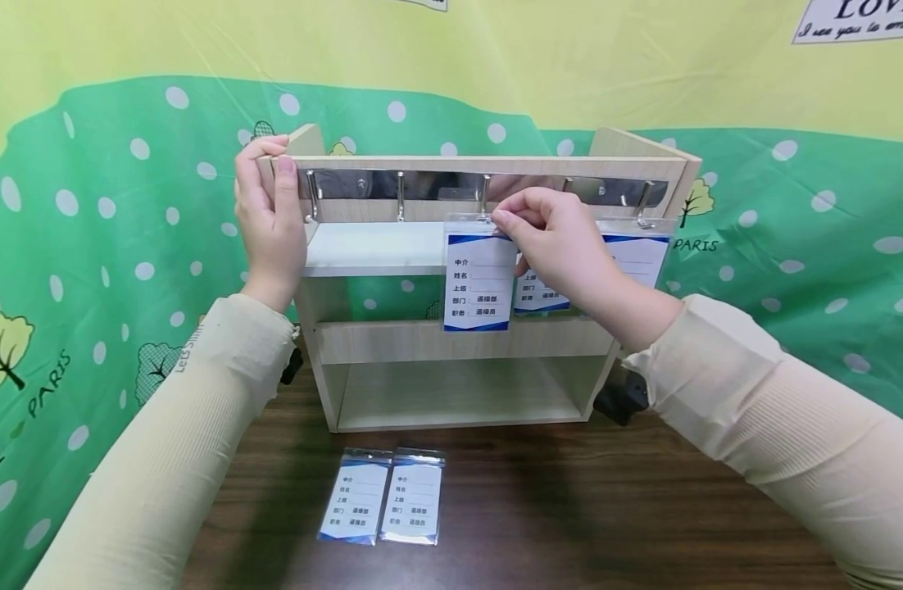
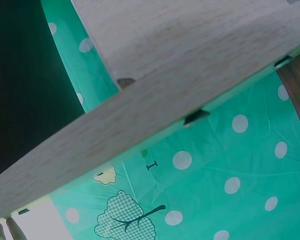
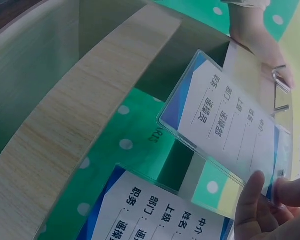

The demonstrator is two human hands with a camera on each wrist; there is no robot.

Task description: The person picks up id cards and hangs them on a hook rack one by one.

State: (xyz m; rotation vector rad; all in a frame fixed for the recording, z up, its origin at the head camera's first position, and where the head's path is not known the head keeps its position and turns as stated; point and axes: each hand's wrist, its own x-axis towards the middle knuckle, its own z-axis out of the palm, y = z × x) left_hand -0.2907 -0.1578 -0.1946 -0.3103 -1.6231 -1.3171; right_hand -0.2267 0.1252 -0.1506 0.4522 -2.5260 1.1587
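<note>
My right hand (image 1: 558, 238) pinches the top edge of a clear-sleeved name badge (image 1: 479, 283), white with blue corners, right at the middle hook (image 1: 485, 192). Whether the badge's slot is over that hook is hard to see. In the right wrist view the thumb and fingers hold the held badge (image 3: 225, 115) by a top corner. A second badge (image 1: 542, 293) hangs partly behind this hand, and a third badge (image 1: 638, 258) hangs at the far right hook. My left hand (image 1: 269, 217) grips the upper left corner of a small wooden shelf (image 1: 451, 340), thumb in front.
Two more badges (image 1: 351, 497) lie side by side on the dark wooden table (image 1: 533, 500) before the shelf. A metal hook strip (image 1: 437, 184) runs along the shelf's top board. Polka-dot green cloth (image 1: 90, 246) hangs behind; dark objects (image 1: 623, 399) stand beside the shelf's base.
</note>
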